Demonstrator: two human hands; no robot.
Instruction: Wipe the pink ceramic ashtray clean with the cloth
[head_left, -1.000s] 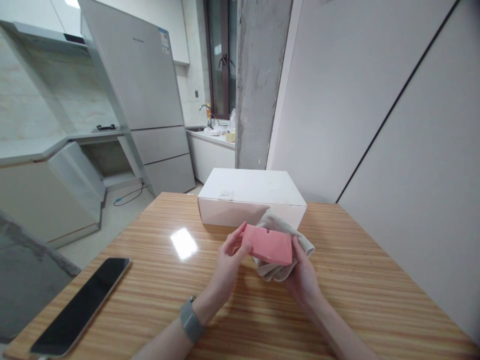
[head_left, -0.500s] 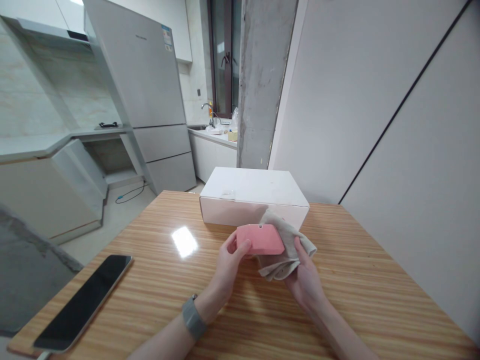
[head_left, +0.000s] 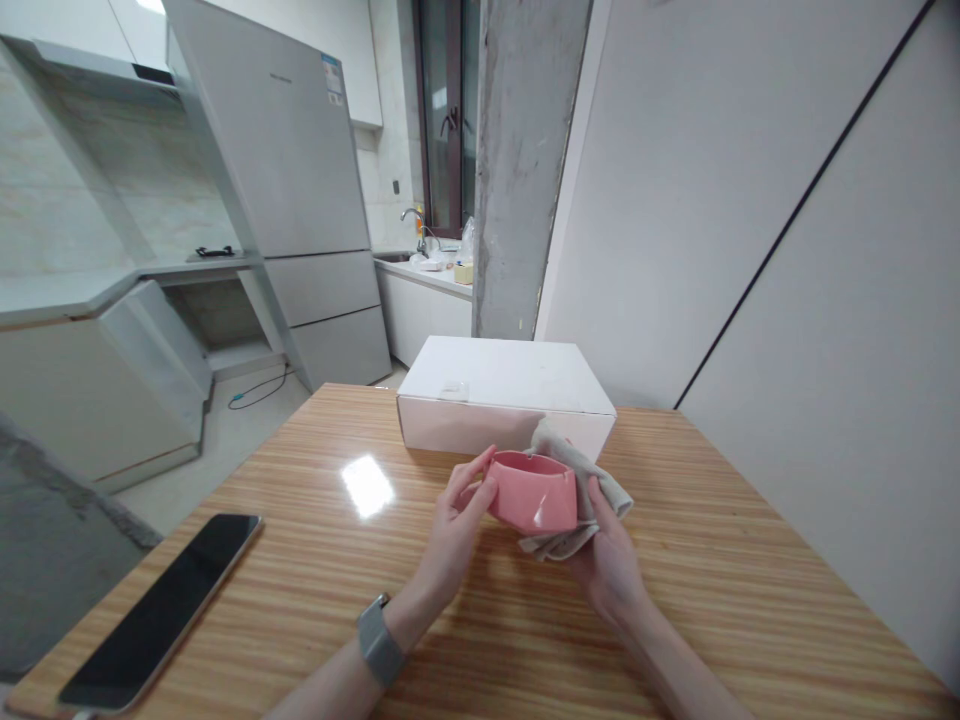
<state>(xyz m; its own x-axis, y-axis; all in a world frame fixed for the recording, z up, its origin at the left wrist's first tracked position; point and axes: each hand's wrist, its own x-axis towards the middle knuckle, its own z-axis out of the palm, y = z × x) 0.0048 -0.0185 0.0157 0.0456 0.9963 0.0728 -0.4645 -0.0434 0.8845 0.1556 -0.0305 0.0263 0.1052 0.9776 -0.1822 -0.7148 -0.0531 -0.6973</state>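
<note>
Our left hand pinches the pink container by its near side, thumb on outer wall; it's between our hands. Right hand grips grey cloth just beside it. We'd guess light, stiff, slick, maybe brittle: hold wall plus rim.

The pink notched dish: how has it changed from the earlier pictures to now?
The pink notched dish has turned so its hollow shows, and since the previous picture shifted slightly right, toward the grey cloth. Nothing was grabbed or released: the left hand keeps the dish, the right hand the cloth. The white box and smartphone stayed put.
</note>
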